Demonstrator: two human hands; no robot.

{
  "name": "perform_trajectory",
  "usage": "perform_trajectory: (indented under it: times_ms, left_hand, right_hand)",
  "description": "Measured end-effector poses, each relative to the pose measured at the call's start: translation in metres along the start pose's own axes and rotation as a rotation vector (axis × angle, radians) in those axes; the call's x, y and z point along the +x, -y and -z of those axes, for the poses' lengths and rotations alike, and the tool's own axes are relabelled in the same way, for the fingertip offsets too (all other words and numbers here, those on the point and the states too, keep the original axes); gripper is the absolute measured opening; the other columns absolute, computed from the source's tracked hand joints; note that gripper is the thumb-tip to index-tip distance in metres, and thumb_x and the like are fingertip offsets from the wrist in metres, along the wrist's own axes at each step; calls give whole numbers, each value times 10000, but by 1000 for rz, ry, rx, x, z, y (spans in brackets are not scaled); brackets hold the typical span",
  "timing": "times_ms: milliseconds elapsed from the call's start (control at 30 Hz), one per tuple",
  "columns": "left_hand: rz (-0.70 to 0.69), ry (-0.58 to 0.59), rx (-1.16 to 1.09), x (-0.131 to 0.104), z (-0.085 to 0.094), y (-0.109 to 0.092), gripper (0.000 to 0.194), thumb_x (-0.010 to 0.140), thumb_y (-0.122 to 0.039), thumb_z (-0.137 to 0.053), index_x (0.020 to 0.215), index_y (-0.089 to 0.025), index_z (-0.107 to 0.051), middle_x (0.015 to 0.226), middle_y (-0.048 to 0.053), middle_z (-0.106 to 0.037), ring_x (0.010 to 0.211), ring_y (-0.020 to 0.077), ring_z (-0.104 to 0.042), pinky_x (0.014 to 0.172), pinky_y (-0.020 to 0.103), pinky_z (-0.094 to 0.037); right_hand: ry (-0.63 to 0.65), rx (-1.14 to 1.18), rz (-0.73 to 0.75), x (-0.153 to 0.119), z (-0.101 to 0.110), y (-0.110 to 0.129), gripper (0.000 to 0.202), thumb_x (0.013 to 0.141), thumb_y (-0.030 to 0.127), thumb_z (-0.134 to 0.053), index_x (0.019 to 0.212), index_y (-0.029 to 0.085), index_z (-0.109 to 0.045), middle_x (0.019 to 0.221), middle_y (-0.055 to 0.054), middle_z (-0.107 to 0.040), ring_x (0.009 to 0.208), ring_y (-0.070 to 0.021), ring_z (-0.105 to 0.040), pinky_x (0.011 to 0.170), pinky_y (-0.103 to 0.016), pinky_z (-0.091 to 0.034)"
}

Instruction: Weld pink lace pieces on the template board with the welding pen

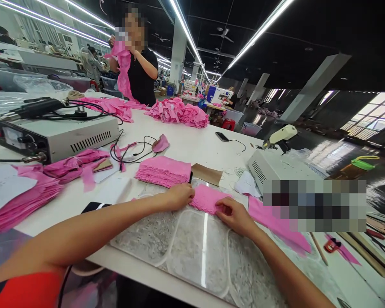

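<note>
A small pink fabric piece (207, 198) lies on the clear-topped, grey marbled board (197, 252). My left hand (179, 196) pinches its left edge, fingers closed. At its right edge, my right hand (233, 213) grips the fabric between thumb and curled fingers. A thick stack of pink pieces (163, 170) sits just beyond my left hand, with a brown card (207, 174) beside it. To the right of my right hand, a longer pink strip (279, 224) lies flat.
Grey machine boxes stand at left (83, 134) and right (282, 164). More pink piles (179, 112) lie at the back, near a standing person (143, 70) holding pink fabric. Black cables (137, 149) and a phone (222, 136) rest on the table.
</note>
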State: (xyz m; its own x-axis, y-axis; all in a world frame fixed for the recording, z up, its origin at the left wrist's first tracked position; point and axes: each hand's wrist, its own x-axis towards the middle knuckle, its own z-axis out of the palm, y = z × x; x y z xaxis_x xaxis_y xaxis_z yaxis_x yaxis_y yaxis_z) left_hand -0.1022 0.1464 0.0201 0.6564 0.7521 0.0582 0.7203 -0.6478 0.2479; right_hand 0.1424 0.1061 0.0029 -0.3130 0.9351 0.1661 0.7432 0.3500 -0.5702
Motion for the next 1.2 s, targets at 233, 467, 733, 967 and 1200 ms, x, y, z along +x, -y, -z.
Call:
perform_trajectory:
  times_ms: [233, 467, 733, 967, 1200]
  left_hand:
    - [52, -18, 1, 3, 12, -8, 157, 926, -240, -564, 841, -125, -627, 864, 21, -641, 808, 139, -612, 761, 316, -511]
    - [21, -123, 13, 6, 21, -21, 183, 892, -129, -471, 841, -149, -646, 906, 64, -650, 846, 184, -612, 730, 277, -459]
    - [-130, -56, 108, -50, 16, -26, 172, 921, -145, -472, 821, -163, -611, 979, 64, -654, 940, 171, -594, 848, 278, -439]
    - [-245, -6, 20, -96, 10, -20, 207, 935, -139, -433, 830, -160, -610, 974, 81, -631, 913, 182, -574, 866, 322, -415]
    - [-277, -16, 68, -116, 16, -13, 261, 944, -168, -407, 820, -177, -637, 1069, 91, -639, 949, 203, -571, 888, 351, -401]
  right_hand:
    - [-20, 39, -13, 0, 2, -4, 244, 774, 359, -582, 927, 189, -666, 853, -51, -663, 679, -148, -581, 640, -302, -488]
    - [-189, -319, 101, 3, -15, 26, 272, 782, 381, -623, 987, 202, -636, 996, -77, -668, 853, -208, -621, 697, -321, -475]
    - [-350, -474, 434, -20, -20, -8, 204, 847, 135, -473, 870, 193, -667, 864, -75, -686, 724, -195, -631, 631, -314, -491]
    - [-243, -410, 577, -72, -17, 16, 252, 867, 88, -457, 897, 209, -676, 843, -66, -691, 747, -166, -632, 664, -288, -517]
    - [-172, -407, 574, -95, -20, 32, 266, 853, 55, -441, 874, 201, -661, 803, -64, -673, 713, -154, -608, 646, -283, -508]
